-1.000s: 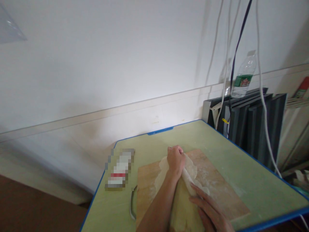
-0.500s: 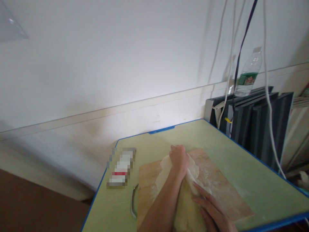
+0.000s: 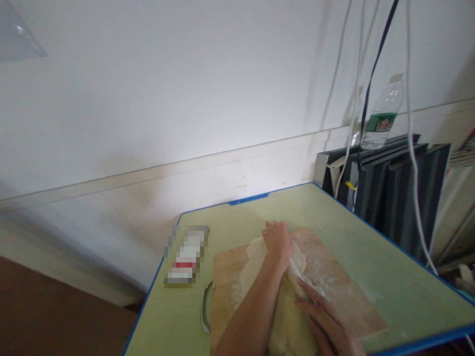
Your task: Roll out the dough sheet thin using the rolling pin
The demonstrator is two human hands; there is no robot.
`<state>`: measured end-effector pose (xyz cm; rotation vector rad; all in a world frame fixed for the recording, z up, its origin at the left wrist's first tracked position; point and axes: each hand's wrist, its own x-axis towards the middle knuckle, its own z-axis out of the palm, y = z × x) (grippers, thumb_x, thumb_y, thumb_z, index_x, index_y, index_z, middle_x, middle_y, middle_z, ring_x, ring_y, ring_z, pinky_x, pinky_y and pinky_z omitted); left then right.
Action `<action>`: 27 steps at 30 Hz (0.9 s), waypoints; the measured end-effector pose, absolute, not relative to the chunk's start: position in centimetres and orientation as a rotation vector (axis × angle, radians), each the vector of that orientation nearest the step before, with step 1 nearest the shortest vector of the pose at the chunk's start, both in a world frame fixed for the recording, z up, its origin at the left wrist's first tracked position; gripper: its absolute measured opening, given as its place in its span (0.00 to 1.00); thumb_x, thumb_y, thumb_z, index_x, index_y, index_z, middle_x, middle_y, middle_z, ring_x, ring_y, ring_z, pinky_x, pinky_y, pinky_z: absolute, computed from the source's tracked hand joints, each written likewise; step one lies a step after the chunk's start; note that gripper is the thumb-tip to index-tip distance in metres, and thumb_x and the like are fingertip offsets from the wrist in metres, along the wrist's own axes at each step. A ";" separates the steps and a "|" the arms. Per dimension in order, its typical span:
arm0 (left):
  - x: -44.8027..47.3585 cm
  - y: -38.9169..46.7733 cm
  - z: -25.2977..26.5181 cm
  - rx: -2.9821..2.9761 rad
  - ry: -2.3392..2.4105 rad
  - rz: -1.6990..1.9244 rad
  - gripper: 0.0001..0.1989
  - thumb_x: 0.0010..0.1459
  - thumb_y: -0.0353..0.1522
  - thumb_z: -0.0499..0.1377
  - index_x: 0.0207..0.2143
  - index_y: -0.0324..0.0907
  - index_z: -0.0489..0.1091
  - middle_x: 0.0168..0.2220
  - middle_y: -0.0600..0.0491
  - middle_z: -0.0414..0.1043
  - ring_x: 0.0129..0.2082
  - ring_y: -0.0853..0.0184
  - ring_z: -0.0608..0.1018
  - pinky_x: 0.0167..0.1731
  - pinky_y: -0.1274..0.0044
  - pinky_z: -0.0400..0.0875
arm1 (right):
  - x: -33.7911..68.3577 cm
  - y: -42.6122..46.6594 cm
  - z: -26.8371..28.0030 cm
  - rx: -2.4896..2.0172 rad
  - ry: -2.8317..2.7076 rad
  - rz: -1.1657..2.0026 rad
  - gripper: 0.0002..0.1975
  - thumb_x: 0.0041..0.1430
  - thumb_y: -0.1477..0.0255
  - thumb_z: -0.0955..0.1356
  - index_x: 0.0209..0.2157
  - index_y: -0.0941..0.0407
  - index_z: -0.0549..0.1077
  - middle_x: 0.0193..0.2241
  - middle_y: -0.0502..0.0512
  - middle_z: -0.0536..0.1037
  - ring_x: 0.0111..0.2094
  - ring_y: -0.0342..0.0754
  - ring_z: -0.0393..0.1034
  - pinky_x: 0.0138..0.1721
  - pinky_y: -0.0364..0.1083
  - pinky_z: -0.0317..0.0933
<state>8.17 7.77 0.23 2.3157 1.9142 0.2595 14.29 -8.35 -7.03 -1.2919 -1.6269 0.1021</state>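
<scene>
A thin white sheet of dough (image 3: 254, 259) lies over the floured wooden board (image 3: 354, 291), with a thick, yellowish roll of dough (image 3: 288, 316) along its middle. My left hand (image 3: 276, 242) is closed at the far end of the roll, its fingers curled over the dough. Whether a rolling pin lies inside the roll is hidden. On the near right side of the roll rests my right hand (image 3: 330, 319), fingers stretched out along the dough and slightly apart.
The board sits on a pale green table (image 3: 163, 316) with a blue rim. Left of the board are a blurred-out flat item (image 3: 187, 254) and a curved metal handle (image 3: 205, 309). A plastic bottle (image 3: 382, 121) stands on dark panels (image 3: 397, 183) at right, near hanging cables (image 3: 411, 133).
My left hand has shifted very slightly to the right on the dough. The right hand stays almost in the same place.
</scene>
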 end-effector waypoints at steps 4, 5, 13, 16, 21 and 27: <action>8.1 7.7 0.3 2.299 1.911 0.266 0.14 0.56 0.23 0.46 0.34 0.39 0.70 0.36 0.45 0.71 0.44 0.61 0.68 0.38 0.73 0.63 | 14.4 -8.3 -6.9 -1.292 -1.638 0.111 0.13 0.58 0.66 0.61 0.36 0.51 0.75 0.45 0.53 0.73 0.49 0.50 0.64 0.46 0.45 0.64; 8.1 7.8 0.3 2.299 1.904 0.279 0.14 0.56 0.23 0.46 0.34 0.39 0.70 0.36 0.45 0.71 0.44 0.60 0.68 0.38 0.73 0.63 | 14.4 -8.3 -6.9 -1.291 -1.638 0.109 0.13 0.58 0.66 0.61 0.37 0.51 0.75 0.45 0.53 0.74 0.49 0.50 0.65 0.46 0.45 0.64; 8.1 7.8 0.1 2.304 1.909 0.323 0.13 0.54 0.23 0.48 0.33 0.40 0.71 0.36 0.47 0.72 0.42 0.62 0.69 0.37 0.74 0.64 | 14.3 -8.5 -6.4 -1.311 -1.633 0.134 0.12 0.57 0.67 0.61 0.36 0.52 0.75 0.46 0.54 0.73 0.49 0.51 0.64 0.46 0.46 0.63; 8.1 7.8 0.0 2.289 1.928 0.332 0.13 0.54 0.23 0.47 0.32 0.40 0.70 0.35 0.48 0.72 0.42 0.63 0.69 0.36 0.76 0.63 | 14.2 -8.6 -6.2 -1.308 -1.634 0.151 0.12 0.57 0.67 0.61 0.36 0.52 0.75 0.46 0.54 0.73 0.49 0.51 0.65 0.47 0.47 0.63; 8.0 8.0 -0.4 2.304 1.919 0.356 0.13 0.54 0.22 0.47 0.31 0.40 0.70 0.33 0.48 0.72 0.41 0.62 0.69 0.35 0.76 0.64 | 14.3 -8.6 -5.9 -1.315 -1.652 0.174 0.13 0.58 0.67 0.60 0.36 0.52 0.75 0.46 0.54 0.73 0.49 0.50 0.65 0.47 0.46 0.63; 7.8 8.1 -0.5 2.305 1.901 0.392 0.13 0.54 0.23 0.47 0.31 0.40 0.70 0.33 0.48 0.72 0.40 0.62 0.69 0.34 0.75 0.64 | 15.1 -8.3 -5.9 -1.258 -1.785 0.085 0.10 0.56 0.68 0.63 0.37 0.51 0.74 0.45 0.54 0.74 0.47 0.49 0.67 0.43 0.44 0.65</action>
